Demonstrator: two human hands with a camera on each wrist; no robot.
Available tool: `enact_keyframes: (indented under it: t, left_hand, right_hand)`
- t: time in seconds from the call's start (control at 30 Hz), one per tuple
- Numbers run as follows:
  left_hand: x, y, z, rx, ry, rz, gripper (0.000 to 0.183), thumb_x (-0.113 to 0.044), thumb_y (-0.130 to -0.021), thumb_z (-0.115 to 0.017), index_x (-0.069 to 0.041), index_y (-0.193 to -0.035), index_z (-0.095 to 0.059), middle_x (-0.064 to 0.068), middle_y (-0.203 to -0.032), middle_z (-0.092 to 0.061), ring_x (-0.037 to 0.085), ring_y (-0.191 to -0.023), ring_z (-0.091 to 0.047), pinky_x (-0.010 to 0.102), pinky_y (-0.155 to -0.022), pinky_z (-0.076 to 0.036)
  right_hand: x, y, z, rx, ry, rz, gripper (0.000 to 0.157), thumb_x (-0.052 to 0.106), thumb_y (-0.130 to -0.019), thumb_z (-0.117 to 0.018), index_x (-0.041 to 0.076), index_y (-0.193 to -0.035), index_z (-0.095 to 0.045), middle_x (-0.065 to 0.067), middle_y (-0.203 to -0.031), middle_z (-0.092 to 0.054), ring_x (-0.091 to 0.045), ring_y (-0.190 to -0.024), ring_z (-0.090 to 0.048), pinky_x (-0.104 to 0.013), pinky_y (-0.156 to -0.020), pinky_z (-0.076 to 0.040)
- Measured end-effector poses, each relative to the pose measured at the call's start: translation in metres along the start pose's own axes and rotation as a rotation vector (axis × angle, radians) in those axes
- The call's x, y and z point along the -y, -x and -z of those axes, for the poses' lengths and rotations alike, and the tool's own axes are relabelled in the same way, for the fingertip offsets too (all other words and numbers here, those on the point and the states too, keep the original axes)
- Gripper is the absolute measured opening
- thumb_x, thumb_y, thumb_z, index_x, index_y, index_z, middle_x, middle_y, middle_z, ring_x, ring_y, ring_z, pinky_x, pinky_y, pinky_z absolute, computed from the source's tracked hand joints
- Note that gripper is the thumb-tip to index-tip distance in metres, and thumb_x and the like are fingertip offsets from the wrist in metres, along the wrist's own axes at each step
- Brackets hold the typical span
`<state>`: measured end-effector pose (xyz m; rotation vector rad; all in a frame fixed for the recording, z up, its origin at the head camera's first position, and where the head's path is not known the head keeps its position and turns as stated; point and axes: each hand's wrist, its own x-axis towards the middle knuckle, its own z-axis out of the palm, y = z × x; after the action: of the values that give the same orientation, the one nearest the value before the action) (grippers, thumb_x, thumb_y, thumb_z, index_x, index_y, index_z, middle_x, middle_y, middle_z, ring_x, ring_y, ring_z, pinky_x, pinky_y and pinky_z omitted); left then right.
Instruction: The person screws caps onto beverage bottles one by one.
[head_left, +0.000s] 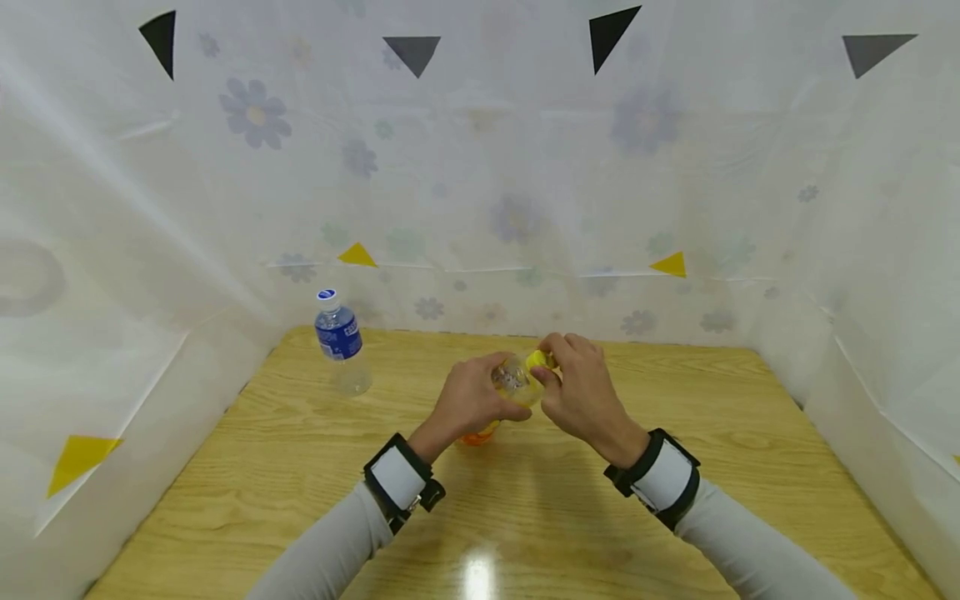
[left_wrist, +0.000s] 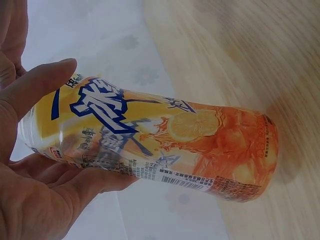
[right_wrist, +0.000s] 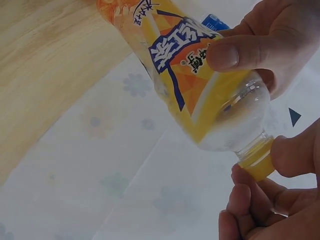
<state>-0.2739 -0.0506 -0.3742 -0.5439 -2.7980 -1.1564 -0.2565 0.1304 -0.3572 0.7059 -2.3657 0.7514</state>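
Tilted in front of me is a clear plastic drink bottle (head_left: 516,377) with a yellow and orange label. My left hand (head_left: 471,392) grips it round the upper body, thumb on one side and fingers on the other, as the left wrist view shows along the printed label (left_wrist: 165,140). The yellow cap (right_wrist: 259,161) is on the bottle's neck, and my right hand (head_left: 583,390) pinches it between thumb and fingers. The orange base (head_left: 477,436) points down towards the table; whether it touches the wood I cannot tell.
A second clear bottle (head_left: 339,335) with a blue label stands upright at the table's back left. The wooden table (head_left: 660,517) is bordered at the back and sides by white flowered sheeting (head_left: 465,167), marked with black, grey and yellow triangles.
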Motion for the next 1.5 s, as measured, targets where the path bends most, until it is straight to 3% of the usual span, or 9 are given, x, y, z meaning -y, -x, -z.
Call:
enact_keyframes:
  t: [0.27,0.47,0.57,0.7,0.8,1.13,1.5]
  left_hand:
    - [-0.001,0.0,0.0,-0.002,0.014,-0.003,0.076,-0.031,-0.071,-0.092,-0.011,-0.138,-0.062,0.007,-0.111,-0.072,0.017,-0.088,-0.066,0.029,-0.071,-0.056]
    - [0.0,0.001,0.0,-0.007,0.019,-0.007,0.074,-0.03,-0.072,-0.092,-0.011,-0.137,-0.062,0.006,-0.111,-0.072,0.017,-0.087,-0.066,0.029,-0.07,-0.055]
    - [0.0,0.001,0.001,-0.002,0.022,-0.009,0.076,-0.031,-0.072,-0.092,-0.011,-0.139,-0.061,0.007,-0.113,-0.071,0.017,-0.089,-0.066,0.029,-0.071,-0.056]
    - [0.002,0.001,0.002,0.006,0.025,-0.004,0.078,-0.031,-0.073,-0.091,-0.01,-0.14,-0.06,0.008,-0.115,-0.071,0.018,-0.09,-0.066,0.03,-0.072,-0.056]
    - [0.002,0.001,0.002,0.008,0.024,-0.003,0.077,-0.032,-0.073,-0.091,-0.011,-0.14,-0.06,0.007,-0.114,-0.071,0.018,-0.091,-0.066,0.031,-0.073,-0.055]
    - [0.002,-0.001,0.0,0.008,0.001,-0.016,0.077,-0.032,-0.072,-0.092,-0.011,-0.14,-0.061,0.006,-0.113,-0.071,0.017,-0.091,-0.066,0.031,-0.073,-0.056]
    - [0.003,-0.002,0.0,0.002,-0.002,-0.02,0.076,-0.032,-0.072,-0.092,-0.011,-0.139,-0.061,0.006,-0.114,-0.072,0.018,-0.092,-0.066,0.031,-0.075,-0.056]
  right_hand:
    - [0.0,-0.001,0.001,0.007,0.014,-0.007,0.01,0.01,-0.093,-0.07,0.005,-0.094,-0.061,-0.006,-0.078,-0.053,-0.021,-0.071,-0.043,-0.039,-0.076,-0.027]
    - [0.001,-0.001,0.004,0.038,0.028,-0.014,0.012,0.012,-0.095,-0.069,0.003,-0.1,-0.063,-0.008,-0.082,-0.057,-0.023,-0.075,-0.048,-0.043,-0.08,-0.033]
    - [0.003,0.0,0.007,0.07,0.04,-0.028,0.024,0.014,-0.095,-0.069,0.0,-0.115,-0.064,-0.012,-0.092,-0.062,-0.03,-0.085,-0.056,-0.052,-0.09,-0.039]
    - [0.007,0.003,0.011,0.109,0.053,-0.023,0.039,0.009,-0.095,-0.068,0.003,-0.133,-0.061,-0.019,-0.111,-0.069,-0.041,-0.109,-0.062,-0.066,-0.101,-0.038]
    - [0.01,0.003,0.013,0.12,0.054,-0.005,0.038,-0.001,-0.095,-0.063,0.005,-0.132,-0.063,-0.02,-0.116,-0.07,-0.043,-0.116,-0.062,-0.067,-0.101,-0.038]
    - [0.007,0.002,0.007,0.081,0.022,-0.01,0.032,-0.01,-0.092,-0.061,0.001,-0.122,-0.064,-0.018,-0.106,-0.067,-0.037,-0.101,-0.061,-0.055,-0.092,-0.04]
    - [0.004,0.002,-0.003,-0.001,0.003,0.003,0.029,-0.011,-0.089,-0.064,-0.001,-0.116,-0.063,-0.017,-0.095,-0.063,-0.032,-0.086,-0.056,-0.044,-0.08,-0.034]
